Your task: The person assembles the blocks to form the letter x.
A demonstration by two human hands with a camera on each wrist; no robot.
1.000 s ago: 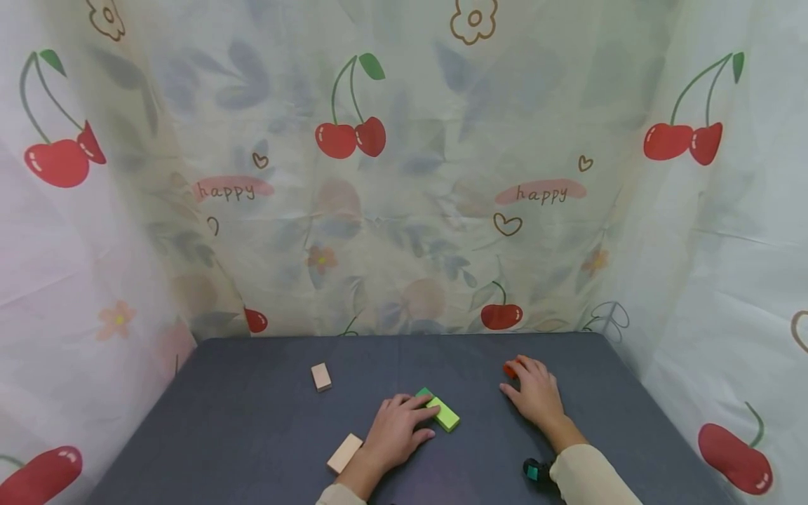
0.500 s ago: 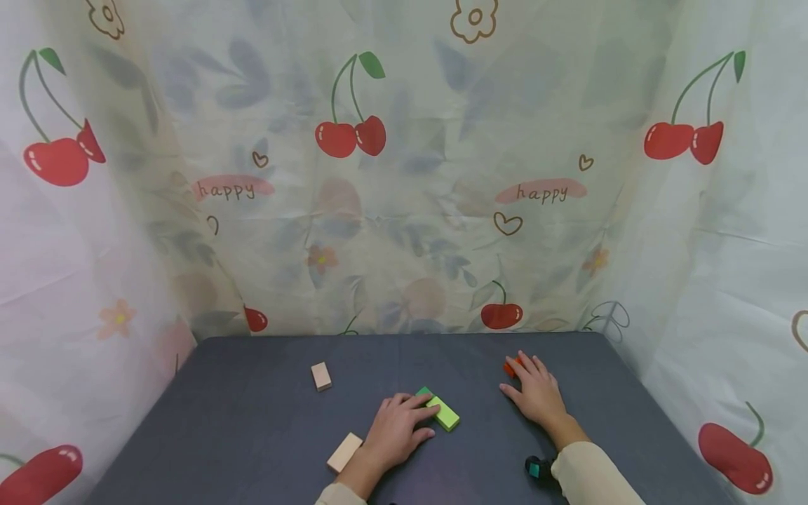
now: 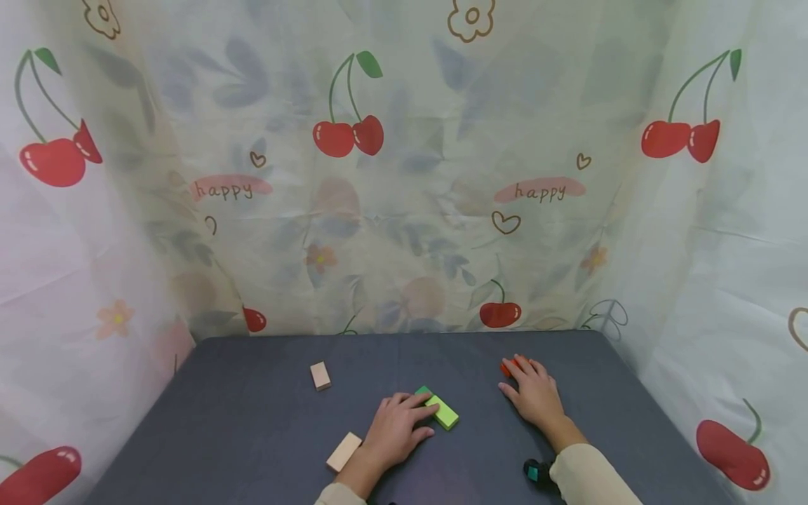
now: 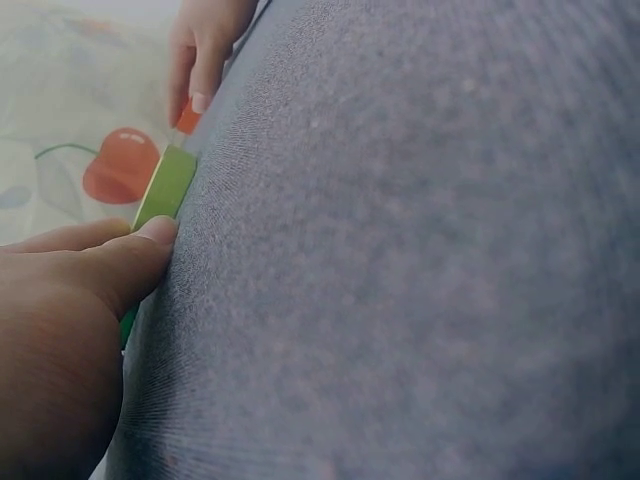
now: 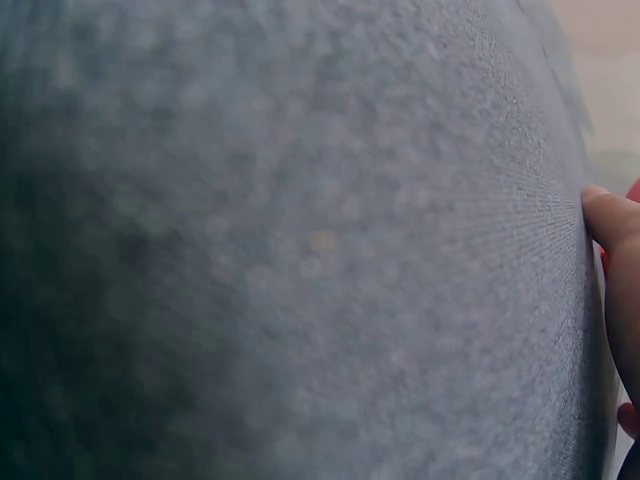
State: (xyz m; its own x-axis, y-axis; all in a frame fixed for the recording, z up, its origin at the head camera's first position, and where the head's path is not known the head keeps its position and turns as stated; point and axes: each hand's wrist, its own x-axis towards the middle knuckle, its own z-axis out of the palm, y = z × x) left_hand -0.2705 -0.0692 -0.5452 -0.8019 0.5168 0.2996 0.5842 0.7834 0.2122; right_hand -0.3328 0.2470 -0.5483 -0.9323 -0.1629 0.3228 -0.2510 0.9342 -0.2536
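Observation:
My left hand (image 3: 399,431) lies over the dark table with its fingers extended. Its fingertips rest on a green block (image 3: 423,391) and a lime-green block (image 3: 444,414), which lie end to end. In the left wrist view the lime block (image 4: 168,185) shows past the thumb. On the right, my right hand (image 3: 536,396) reaches forward, fingers loosely spread over a red-orange block (image 3: 507,369) that they partly cover. The right wrist view catches only the thumb side of the right hand (image 5: 620,260) and a sliver of red.
A pale wooden block (image 3: 344,452) lies beside my left wrist. Farther back on the left is a smaller beige block (image 3: 320,376). A black device with a teal patch (image 3: 534,473) is by my right wrist. Cherry-printed curtains (image 3: 404,210) surround the dark table (image 3: 240,421).
The right hand's fingers shift slightly on the red-orange block. My left hand and the other blocks stay put; the head view drifts a little.

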